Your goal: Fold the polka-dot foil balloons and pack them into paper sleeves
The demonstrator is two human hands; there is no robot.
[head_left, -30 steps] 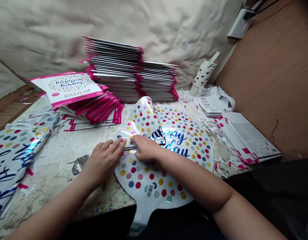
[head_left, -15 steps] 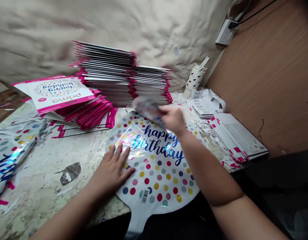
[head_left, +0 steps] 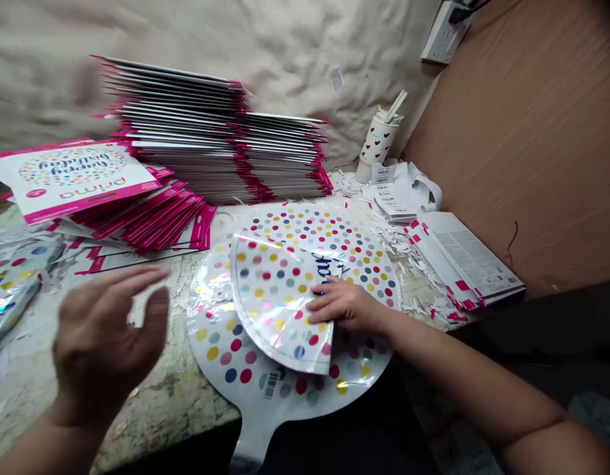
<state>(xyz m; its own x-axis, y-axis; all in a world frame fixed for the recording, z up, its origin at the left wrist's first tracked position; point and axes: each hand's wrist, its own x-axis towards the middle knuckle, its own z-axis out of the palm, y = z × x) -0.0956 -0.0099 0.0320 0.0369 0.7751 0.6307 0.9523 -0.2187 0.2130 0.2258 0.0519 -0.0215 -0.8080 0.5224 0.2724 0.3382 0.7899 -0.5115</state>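
A flat foil balloon printed with coloured dots lies on the worktable, its tail hanging over the front edge. On top of it rests a folded foil balloon with matching dots, shaped like a wedge with one curved edge. My right hand lies on the right part of this folded balloon, fingers stretched out over blue lettering that they partly cover. To the left, my left hand is raised over the table, touching nothing, its thumb apart from the fingers and slightly blurred.
Tall stacks of pink-edged packets stand at the back, beside a fanned pile of packets. More foil balloons lie far left. On the right are a tumbler, a label roll, opened packets and paper scraps.
My right hand lifted the folded balloon, swung it, and laid it back turned round on the flat one. My left hand came off the balloon and moved left and up.
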